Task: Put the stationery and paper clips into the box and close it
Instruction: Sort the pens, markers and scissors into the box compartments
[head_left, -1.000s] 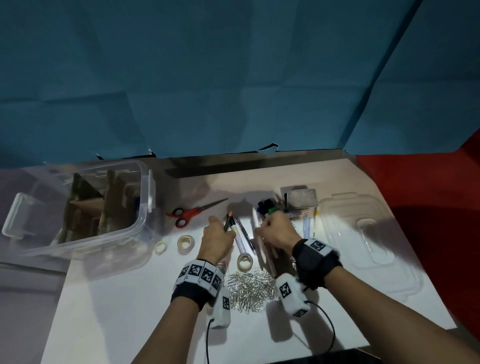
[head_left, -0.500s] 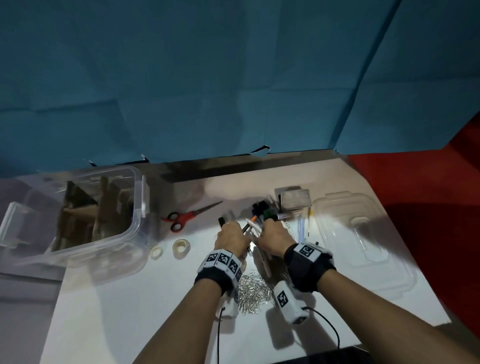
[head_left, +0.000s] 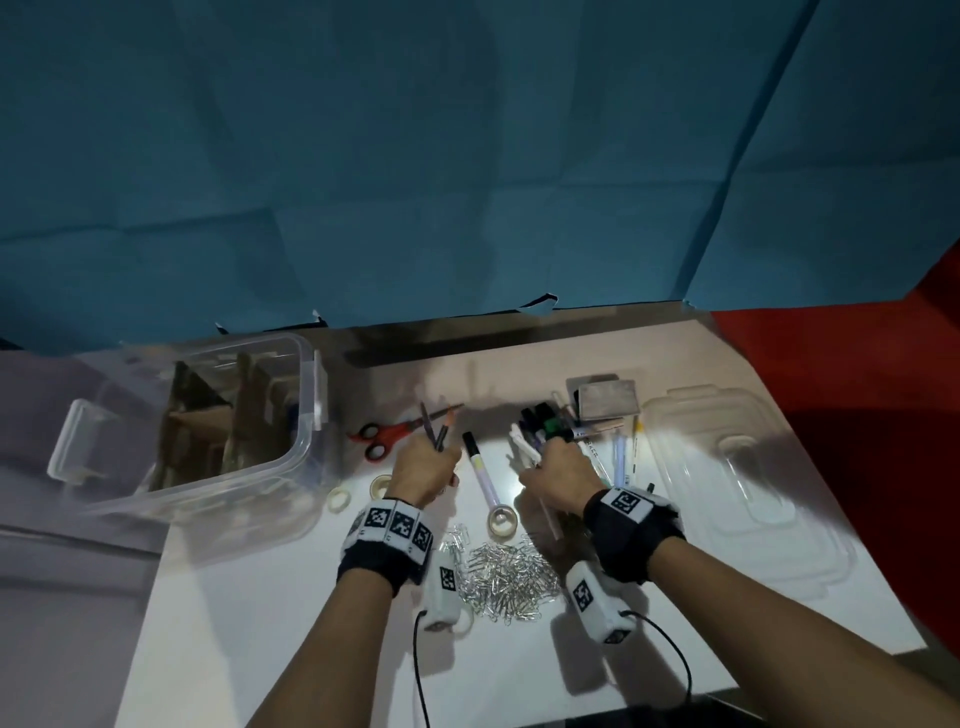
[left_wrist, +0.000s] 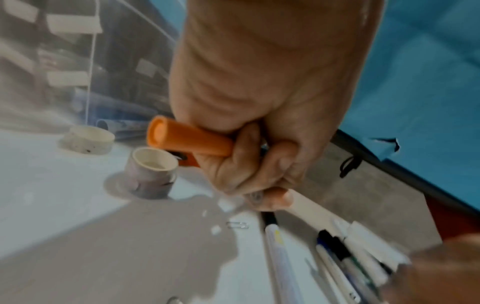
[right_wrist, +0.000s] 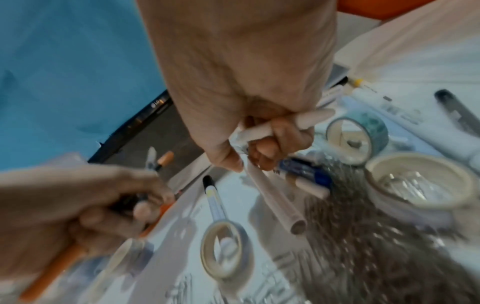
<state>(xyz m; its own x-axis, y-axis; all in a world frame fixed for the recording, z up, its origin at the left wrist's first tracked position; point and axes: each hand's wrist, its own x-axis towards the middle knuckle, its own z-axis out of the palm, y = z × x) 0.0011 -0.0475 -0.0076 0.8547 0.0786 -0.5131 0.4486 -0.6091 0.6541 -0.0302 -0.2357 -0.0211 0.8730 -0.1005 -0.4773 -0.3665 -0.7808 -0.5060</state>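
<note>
My left hand (head_left: 423, 467) grips two or three pens (head_left: 435, 434), one of them an orange pen (left_wrist: 187, 139), beside the red scissors (head_left: 387, 434). My right hand (head_left: 558, 475) is curled round a bundle of pens and markers (head_left: 543, 423), with white pens (right_wrist: 272, 129) crossing its fingers. One white marker (head_left: 480, 470) lies on the table between the hands. A heap of paper clips (head_left: 504, 574) sits just in front of my wrists. The clear box (head_left: 306, 410) with cardboard dividers stands open at the left, and its clear lid (head_left: 727, 467) lies flat at the right.
Small tape rolls (head_left: 382, 486) lie near the box, another roll (head_left: 501, 519) at the marker's end, and larger rolls (right_wrist: 357, 137) by my right hand. More pens (head_left: 621, 457) and a grey pad (head_left: 608, 397) lie near the lid. A blue backdrop hangs behind.
My left hand has drawn away to the left from my right hand, carrying pens toward the scissors. The right hand stays on its bundle. A white marker now lies uncovered between them.
</note>
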